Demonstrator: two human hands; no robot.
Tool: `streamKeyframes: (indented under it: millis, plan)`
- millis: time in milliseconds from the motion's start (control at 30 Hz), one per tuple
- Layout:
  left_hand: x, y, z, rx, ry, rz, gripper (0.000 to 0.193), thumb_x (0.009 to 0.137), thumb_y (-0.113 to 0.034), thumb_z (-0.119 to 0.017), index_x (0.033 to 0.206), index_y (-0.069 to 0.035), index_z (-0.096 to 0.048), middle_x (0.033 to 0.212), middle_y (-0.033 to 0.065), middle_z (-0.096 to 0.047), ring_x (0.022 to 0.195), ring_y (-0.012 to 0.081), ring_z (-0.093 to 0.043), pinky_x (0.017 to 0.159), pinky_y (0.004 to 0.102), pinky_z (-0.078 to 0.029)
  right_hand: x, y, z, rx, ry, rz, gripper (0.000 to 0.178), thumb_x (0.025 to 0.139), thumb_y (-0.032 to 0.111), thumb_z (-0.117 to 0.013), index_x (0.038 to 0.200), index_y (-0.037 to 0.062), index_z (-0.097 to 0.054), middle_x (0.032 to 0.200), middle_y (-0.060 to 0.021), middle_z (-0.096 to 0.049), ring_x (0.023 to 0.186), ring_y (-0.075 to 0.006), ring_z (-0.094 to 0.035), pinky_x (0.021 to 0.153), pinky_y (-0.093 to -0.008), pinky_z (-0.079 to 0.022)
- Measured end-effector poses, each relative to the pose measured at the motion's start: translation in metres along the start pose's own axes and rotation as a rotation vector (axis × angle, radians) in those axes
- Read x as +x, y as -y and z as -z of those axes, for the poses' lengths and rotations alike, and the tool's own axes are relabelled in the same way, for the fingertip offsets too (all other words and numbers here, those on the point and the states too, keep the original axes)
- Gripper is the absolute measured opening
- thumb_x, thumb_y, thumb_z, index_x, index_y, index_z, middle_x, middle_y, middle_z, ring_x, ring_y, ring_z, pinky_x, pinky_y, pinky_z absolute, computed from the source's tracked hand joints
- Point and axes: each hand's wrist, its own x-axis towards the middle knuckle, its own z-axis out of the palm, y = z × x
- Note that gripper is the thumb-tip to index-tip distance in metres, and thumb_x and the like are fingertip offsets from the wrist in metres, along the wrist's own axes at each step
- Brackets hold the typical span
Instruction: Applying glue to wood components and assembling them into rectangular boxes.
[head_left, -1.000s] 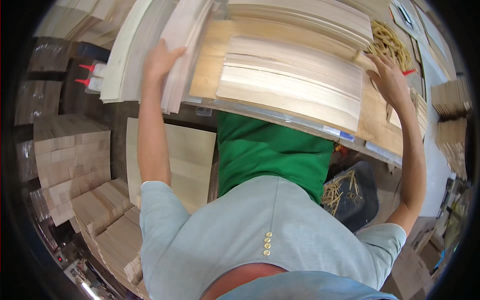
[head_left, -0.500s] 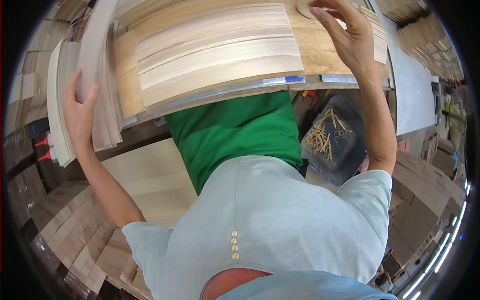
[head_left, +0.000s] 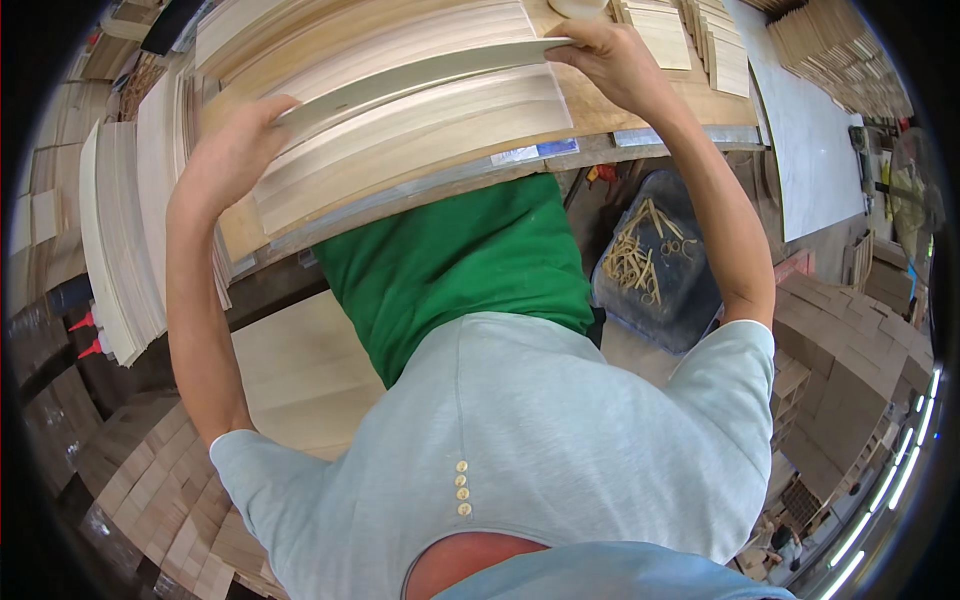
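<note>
A long thin wooden strip point(head_left: 425, 72) is held level between my two hands, tilted almost on edge. My left hand point(head_left: 228, 150) is closed on its left end. My right hand point(head_left: 612, 62) pinches the other end between thumb and fingers. Beneath the strip, pale wooden strips point(head_left: 430, 135) lie side by side on the wooden worktable point(head_left: 640, 110). Just beyond my right hand is a round cream-coloured object point(head_left: 577, 7), cut off by the picture's top edge.
Upright stacks of thin wood sheets point(head_left: 118, 230) stand at the table's left end. More short boards point(head_left: 655, 35) lie at the far right. Below the table edge sits a dark tray point(head_left: 675, 300) with tan strips and loops. Stacked wood blocks point(head_left: 850, 340) stand to the right.
My left hand has left the stack at the left and moved right with a strip. My right hand has come left from beside the round object and taken the strip's other end.
</note>
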Motion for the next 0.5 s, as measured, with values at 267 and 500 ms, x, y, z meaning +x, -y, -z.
streamKeyframes:
  millis: [267, 500]
  plan:
    - [0.002, 0.023, -0.018, 0.017, -0.169, -0.049, 0.025, 0.087, -0.012, -0.057, 0.108, 0.001, -0.061, 0.09, 0.0232, -0.065, 0.083, 0.0351, -0.063, 0.077, 0.0377, -0.047, 0.015, -0.022, -0.004, 0.031, -0.001, 0.018, 0.015, 0.08, 0.008, -0.068, 0.092, -0.0001, -0.064, 0.076, -0.0179, -0.064, 0.079, -0.0273, -0.066, 0.07, -0.0359, -0.05]
    - [-0.004, 0.04, -0.02, 0.0, -0.166, -0.034, 0.025, 0.087, -0.013, -0.058, 0.107, 0.002, -0.061, 0.093, 0.0225, -0.065, 0.084, 0.0369, -0.06, 0.077, 0.037, -0.047, 0.022, -0.005, -0.01, 0.181, 0.007, -0.02, 0.013, 0.082, 0.008, -0.066, 0.093, 0.0002, -0.064, 0.079, -0.0162, -0.066, 0.078, -0.0273, -0.066, 0.069, -0.0364, -0.05]
